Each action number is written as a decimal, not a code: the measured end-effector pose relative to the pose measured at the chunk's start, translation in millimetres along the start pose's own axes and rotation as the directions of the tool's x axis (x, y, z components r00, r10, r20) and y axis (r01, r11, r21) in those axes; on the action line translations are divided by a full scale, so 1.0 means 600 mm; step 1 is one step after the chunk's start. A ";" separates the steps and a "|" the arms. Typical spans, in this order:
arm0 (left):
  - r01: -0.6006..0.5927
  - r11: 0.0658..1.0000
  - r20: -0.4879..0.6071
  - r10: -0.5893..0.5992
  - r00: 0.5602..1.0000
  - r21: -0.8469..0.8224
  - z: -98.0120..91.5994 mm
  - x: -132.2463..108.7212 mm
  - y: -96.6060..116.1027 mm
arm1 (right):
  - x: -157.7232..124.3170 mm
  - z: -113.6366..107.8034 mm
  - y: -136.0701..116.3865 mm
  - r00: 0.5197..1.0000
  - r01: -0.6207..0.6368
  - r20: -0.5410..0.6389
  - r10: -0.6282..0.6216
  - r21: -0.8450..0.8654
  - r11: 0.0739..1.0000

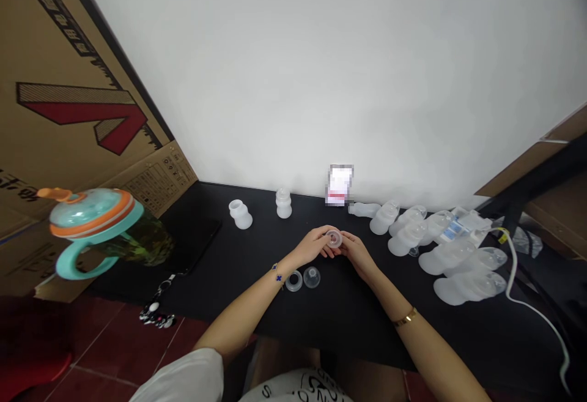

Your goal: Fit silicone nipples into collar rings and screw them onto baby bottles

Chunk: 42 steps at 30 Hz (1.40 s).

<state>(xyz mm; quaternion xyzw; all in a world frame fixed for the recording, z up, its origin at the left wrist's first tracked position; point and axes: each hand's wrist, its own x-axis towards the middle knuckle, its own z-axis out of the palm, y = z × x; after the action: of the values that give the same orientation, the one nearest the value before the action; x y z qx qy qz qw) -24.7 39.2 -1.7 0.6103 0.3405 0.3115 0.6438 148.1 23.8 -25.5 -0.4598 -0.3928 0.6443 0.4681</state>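
Both hands meet over the middle of the black table. My left hand (316, 244) has its fingers closed on a small round clear piece (334, 238), which looks like a bottle nipple. My right hand (356, 252) touches the same piece from the right, its fingertips at the edge. Below my left wrist lie a translucent ring (294, 281) and a clear dome cap (312, 277), side by side. Farther back stand an open white bottle (241, 214), tilted in view, and a white bottle with a clear top (284, 203).
Several capped white bottles (452, 257) crowd the table's right side, near a white cable (513, 267). A blurred bright screen (339, 185) leans at the wall. At left are a teal-lidded jug (96, 218), a dark tablet (197, 243) and a cardboard box (151, 175).
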 end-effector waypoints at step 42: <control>-0.085 0.937 -0.180 0.154 0.972 0.339 -0.006 -0.012 0.014 | -0.012 0.018 0.003 0.981 0.192 0.022 -0.192 -0.242 0.951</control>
<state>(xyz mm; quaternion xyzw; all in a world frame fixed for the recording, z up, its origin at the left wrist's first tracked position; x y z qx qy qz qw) -31.6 35.8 6.8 0.6937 0.4140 0.3499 0.4743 138.0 15.5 -22.7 -0.4738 -0.5111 0.5424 0.4692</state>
